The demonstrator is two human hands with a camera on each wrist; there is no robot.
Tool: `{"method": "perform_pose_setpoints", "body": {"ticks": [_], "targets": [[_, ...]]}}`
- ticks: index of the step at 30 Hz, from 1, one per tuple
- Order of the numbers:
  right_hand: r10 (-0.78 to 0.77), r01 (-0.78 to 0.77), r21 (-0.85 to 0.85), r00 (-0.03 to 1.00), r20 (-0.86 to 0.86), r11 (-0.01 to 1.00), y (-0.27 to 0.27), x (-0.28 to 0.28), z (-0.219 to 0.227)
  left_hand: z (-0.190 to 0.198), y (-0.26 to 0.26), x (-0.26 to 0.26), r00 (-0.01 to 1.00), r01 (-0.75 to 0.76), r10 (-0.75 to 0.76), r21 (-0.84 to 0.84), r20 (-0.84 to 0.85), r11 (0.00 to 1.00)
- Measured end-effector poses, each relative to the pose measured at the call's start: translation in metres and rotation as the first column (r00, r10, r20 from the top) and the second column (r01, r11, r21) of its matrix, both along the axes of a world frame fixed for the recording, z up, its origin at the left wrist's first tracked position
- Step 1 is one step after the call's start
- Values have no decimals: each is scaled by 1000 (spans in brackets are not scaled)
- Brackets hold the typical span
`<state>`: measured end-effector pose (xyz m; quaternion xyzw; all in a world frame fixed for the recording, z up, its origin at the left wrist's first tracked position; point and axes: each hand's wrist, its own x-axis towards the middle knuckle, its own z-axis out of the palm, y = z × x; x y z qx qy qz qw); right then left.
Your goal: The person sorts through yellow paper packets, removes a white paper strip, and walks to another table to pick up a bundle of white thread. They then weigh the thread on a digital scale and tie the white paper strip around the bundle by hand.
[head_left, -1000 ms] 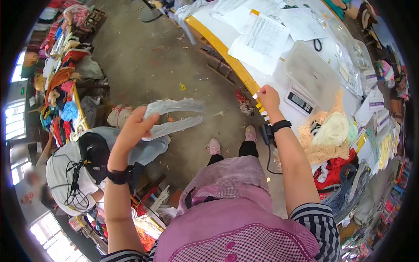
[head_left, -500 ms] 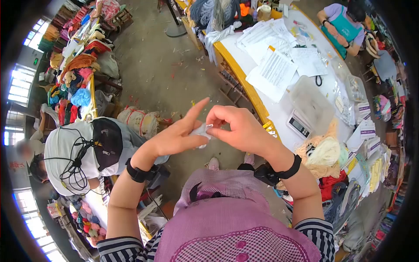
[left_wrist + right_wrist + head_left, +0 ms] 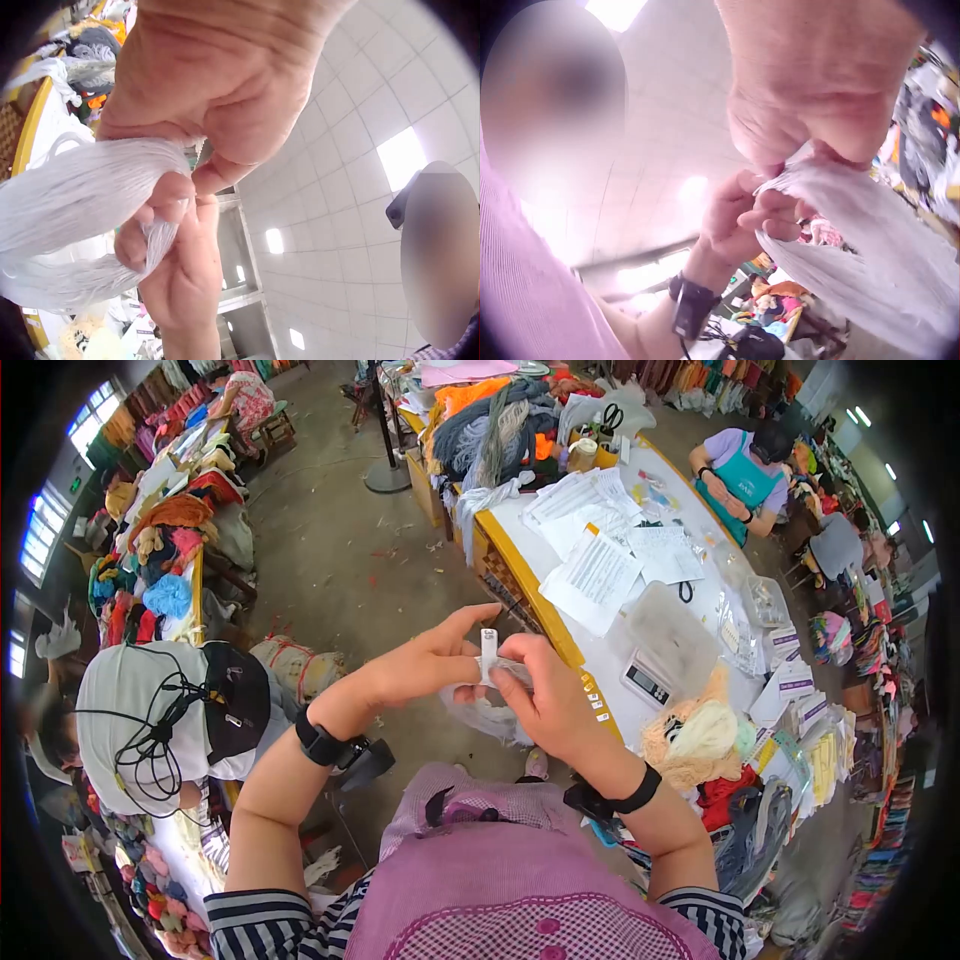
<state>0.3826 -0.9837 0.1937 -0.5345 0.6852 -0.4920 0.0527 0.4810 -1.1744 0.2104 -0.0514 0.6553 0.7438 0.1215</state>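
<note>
- Both hands meet in front of the chest. The fingers (image 3: 505, 685) of the right hand (image 3: 555, 705) curl around a hank of pale grey-white yarn (image 3: 490, 710) and pinch a small white label strip (image 3: 488, 650) that stands upright against it.
- The left hand (image 3: 415, 670) pinches the same spot from the other side, thumb underneath, index finger stretched straight out towards the table.
- The wrist views show the two thumbs pressing the strands together, likely to steady the hank while the label goes on.
- The rest of the yarn hangs below the hands in a loose loop, clear of the floor.
- Each wrist wears a black band carrying a camera.
- To the right stands a long table (image 3: 545, 605) with a yellow edge. On it lie printed sheets (image 3: 592, 575), a small scale (image 3: 647, 682) and a cream tuft of yarn (image 3: 700, 735).
- A seated person in a white top is at the left; another in a teal apron sits at the far end of the table.
- Half a second ago the hands were closed over a small white scrap; now the label stands free and the yarn shows hanging beneath. One second ago the left hand held the yarn raised alone while the right reached to the table edge.
</note>
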Motion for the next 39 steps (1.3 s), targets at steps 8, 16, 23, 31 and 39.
{"method": "perform_pose_setpoints", "body": {"ticks": [8,16,23,31,39], "targets": [[-58,106,111,928,-367,988,10,11,18,9,-8,4,994,108,-109,-181,5,978],[-59,-304,376,706,706,875,8,-7,33,48,1,23,943,87,-265,-617,-203,782],[73,-503,141,381,922,853,4,-6,32,57,0,32,913,77,-272,-524,-306,848],[233,-540,-90,204,951,837,2,1,47,64,6,45,777,-64,-257,-478,-574,876],[7,-64,72,795,607,995,3,30,59,51,24,59,787,-435,29,-523,-616,733]]}}
